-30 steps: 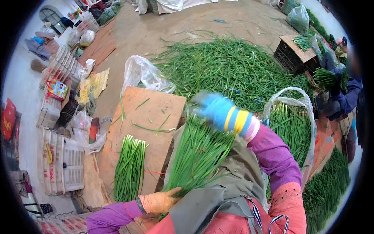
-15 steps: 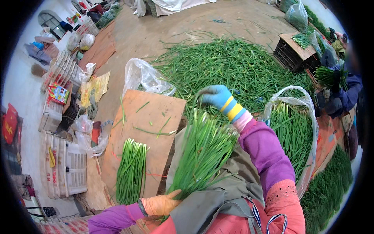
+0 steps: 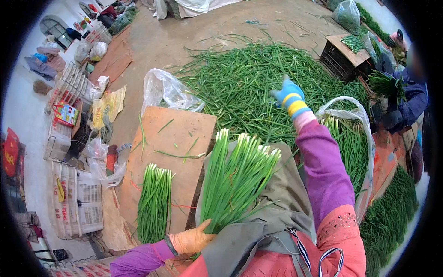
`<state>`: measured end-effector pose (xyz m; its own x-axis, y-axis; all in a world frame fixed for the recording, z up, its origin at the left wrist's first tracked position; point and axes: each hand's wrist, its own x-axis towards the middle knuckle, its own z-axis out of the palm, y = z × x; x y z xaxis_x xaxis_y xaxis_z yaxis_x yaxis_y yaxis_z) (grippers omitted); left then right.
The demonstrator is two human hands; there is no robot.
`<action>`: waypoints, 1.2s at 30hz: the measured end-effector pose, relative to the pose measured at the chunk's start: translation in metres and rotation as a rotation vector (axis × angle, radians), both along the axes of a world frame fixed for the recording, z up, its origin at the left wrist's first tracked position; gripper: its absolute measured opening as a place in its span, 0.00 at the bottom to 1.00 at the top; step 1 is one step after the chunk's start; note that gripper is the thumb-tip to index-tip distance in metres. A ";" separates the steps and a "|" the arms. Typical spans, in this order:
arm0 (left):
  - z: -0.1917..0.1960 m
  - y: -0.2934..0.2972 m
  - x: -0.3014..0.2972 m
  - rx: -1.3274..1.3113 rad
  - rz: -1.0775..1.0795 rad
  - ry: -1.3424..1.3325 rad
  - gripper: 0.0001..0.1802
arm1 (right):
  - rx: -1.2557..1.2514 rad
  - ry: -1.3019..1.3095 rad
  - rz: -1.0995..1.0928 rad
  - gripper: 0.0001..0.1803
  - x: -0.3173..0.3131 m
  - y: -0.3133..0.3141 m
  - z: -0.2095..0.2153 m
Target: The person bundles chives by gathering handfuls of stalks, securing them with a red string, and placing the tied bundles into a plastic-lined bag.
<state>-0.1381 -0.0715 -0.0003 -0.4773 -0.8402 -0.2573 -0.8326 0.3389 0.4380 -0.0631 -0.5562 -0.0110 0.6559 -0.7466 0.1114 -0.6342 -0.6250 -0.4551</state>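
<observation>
While the big heap of green stalks (image 3: 258, 83) spreads beyond the wooden board (image 3: 180, 138), the right hand (image 3: 287, 93) in a blue glove reaches over it with fingers loosely spread, holding nothing. Nearer than the board, the left hand (image 3: 191, 239) clasps a bunch of stalks (image 3: 235, 180); a smaller bundle (image 3: 154, 203) lies on the board

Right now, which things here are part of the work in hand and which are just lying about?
In use: green stalk bunch gripped by left hand; right hand over loose stalk pile; finished bundle on wooden board.
Lying about: white crates, empty plastic bag, dark crate.
</observation>
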 end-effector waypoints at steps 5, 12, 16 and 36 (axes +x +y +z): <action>0.010 -0.009 -0.002 -0.006 0.051 -0.006 0.19 | -0.029 -0.256 1.030 0.16 -0.066 0.112 0.028; -0.004 0.002 -0.003 -0.028 -0.014 -0.077 0.20 | -0.240 -0.266 1.319 0.12 -0.093 0.174 0.012; -0.010 0.005 -0.005 -0.070 -0.011 -0.068 0.20 | 0.750 -0.605 1.202 0.03 -0.104 0.164 0.053; -0.015 0.003 -0.004 -0.080 0.081 -0.160 0.20 | 0.109 -0.184 0.497 0.39 -0.135 0.121 -0.019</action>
